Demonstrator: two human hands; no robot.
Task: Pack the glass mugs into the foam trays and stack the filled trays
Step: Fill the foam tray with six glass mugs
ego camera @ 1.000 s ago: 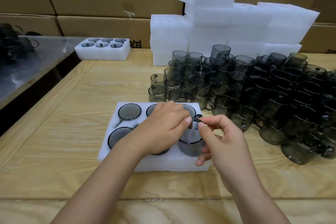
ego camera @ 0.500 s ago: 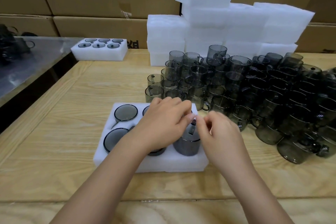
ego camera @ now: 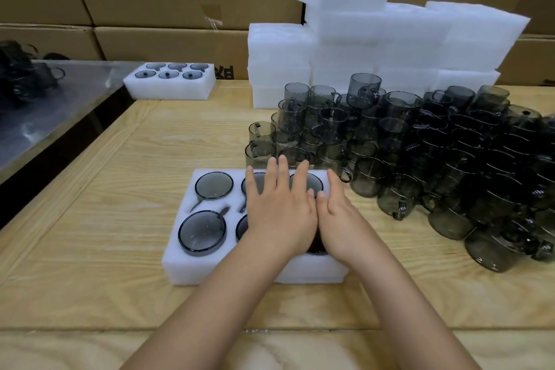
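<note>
The left hand (ego camera: 279,210) and right hand (ego camera: 339,219) lie flat, fingers (ego camera: 283,171) straight, gripping nothing, on the right half of the white foam tray of smoky grey glass mugs (ego camera: 210,267) at frame centre. Its long axis runs left-right. The stacking target is probably the second filled white foam tray (ego camera: 169,91) at upper left, nearer the left hand.

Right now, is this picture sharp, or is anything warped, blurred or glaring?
Head view: the left hand, right hand and foam tray are sharp; the wide lens leans the foam stack and cardboard boxes outward; the steel counter at left carries soft glare; the loose mugs at far right merge into a dark mass.
</note>
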